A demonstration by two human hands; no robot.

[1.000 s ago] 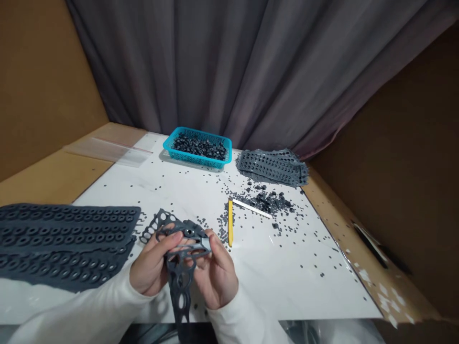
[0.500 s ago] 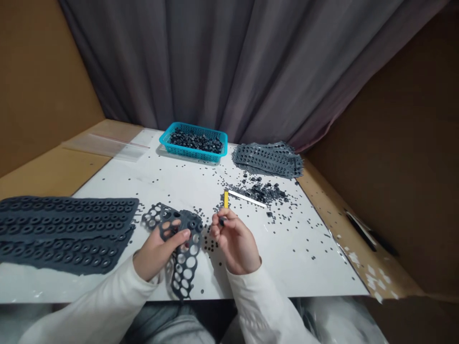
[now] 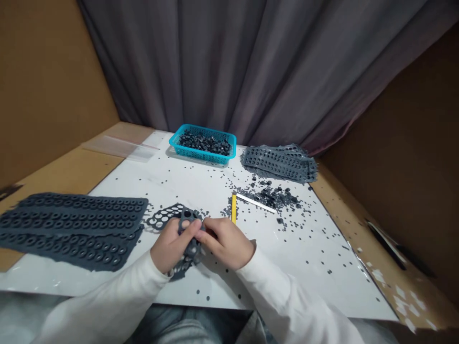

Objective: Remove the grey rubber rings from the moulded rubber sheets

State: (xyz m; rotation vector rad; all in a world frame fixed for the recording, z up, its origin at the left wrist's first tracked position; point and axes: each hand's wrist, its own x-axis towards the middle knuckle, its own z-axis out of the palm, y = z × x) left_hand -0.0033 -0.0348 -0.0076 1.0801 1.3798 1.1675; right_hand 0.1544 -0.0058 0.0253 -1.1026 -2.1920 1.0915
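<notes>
Both of my hands meet over a dark grey rubber strip full of punched holes [image 3: 168, 215] at the near middle of the white board [image 3: 322, 267]. My left hand [image 3: 172, 248] grips the strip from the left, fingers curled round it. My right hand [image 3: 227, 246] has its fingers pinched against the same strip from the right. Part of the strip is hidden under my hands. A yellow stick [image 3: 234, 214] lies just beyond my right hand.
Dark rubber sheets of rings [image 3: 71, 227] lie at the left. A blue basket [image 3: 190, 152] of small black rings stands at the back, with punched sheets [image 3: 279, 162] to its right. Loose rings [image 3: 272, 196], crumbs and a white stick [image 3: 256, 203] lie scattered nearby. A clear bag [image 3: 118, 145] sits back left.
My right hand, which had drawn away to the right with a small piece pinched, has come back to the strip. The strip now lies lower, bunched between both hands.
</notes>
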